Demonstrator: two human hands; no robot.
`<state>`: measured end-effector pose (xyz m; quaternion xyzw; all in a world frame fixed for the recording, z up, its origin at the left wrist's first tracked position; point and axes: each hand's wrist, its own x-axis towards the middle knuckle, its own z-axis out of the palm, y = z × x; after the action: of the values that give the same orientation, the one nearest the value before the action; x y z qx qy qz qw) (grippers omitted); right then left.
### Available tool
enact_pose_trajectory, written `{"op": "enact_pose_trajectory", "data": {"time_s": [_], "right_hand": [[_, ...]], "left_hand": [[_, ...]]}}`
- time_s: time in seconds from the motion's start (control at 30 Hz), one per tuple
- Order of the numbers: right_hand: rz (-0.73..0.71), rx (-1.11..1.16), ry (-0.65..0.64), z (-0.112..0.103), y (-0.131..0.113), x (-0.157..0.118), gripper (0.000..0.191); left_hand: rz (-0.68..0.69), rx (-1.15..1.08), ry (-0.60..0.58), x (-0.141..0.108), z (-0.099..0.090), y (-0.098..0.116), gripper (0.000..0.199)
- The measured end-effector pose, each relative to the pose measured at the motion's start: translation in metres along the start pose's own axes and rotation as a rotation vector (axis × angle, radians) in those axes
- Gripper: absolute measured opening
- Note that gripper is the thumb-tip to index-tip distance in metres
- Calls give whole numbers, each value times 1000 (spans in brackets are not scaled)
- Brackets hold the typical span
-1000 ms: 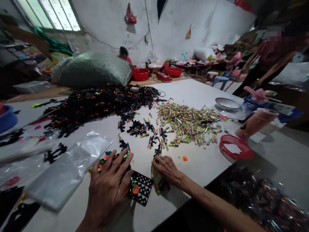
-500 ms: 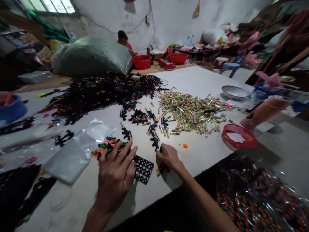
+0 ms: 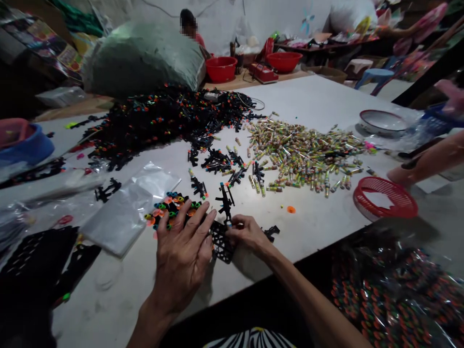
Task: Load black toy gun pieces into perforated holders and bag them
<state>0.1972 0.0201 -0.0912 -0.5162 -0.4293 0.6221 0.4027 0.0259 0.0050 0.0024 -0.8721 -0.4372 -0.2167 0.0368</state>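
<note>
My left hand lies with its fingers spread over a cluster of small black pieces with orange, green and blue tips. Beside its thumb is a black plate with rows of holes. My right hand pinches the lower end of a small black toy gun, over the plate's right edge. Another black toy gun lies just right of that hand. Further up are loose toy guns and a heap of small yellowish tubes.
Clear plastic bags lie at the left. A large dark heap sits before a big sack. A red basket stands right, above bagged pieces. A person is at the back.
My right hand has moved left to the perforated plate, with a black toy gun now standing out above its fingers. My left hand stays over the cluster. The camera view has shifted.
</note>
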Motion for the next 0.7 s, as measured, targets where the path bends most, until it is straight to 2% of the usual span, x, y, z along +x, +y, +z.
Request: {"op": "enact_pose_trajectory", "data": {"time_s": [0.1, 0.17, 0.33, 0.43, 0.5, 0.57, 0.6, 0.63, 0.7], "right_hand": [[-49, 79, -92, 12, 2, 7, 21], [-103, 1, -102, 14, 1, 12, 21], [-310, -692, -142, 18, -4, 13, 3], [-431, -1013, -170, 29, -5, 9, 21], [-426, -1109, -213, 31, -9, 10, 29], [-364, -1111, -299, 19, -18, 16, 31], [-330, -1108, -291, 6, -25, 22, 32], [-273, -1130, -229, -10, -33, 28, 33], [-120, -1276, 103, -46, -50, 44, 34]], "left_hand": [[5, -7, 4, 0, -1, 0, 46], [8, -13, 16, 0, -1, 0, 46], [11, -32, 28, 1, 1, -1, 53], [12, -30, 35, 1, 3, -2, 56], [12, -12, 33, 2, 5, -3, 54], [12, 3, 29, 3, 5, -4, 50], [10, 6, 33, 3, 6, -5, 48], [8, 7, 38, 3, 6, -6, 47], [1, 9, 52, 4, 6, -6, 45]]}}
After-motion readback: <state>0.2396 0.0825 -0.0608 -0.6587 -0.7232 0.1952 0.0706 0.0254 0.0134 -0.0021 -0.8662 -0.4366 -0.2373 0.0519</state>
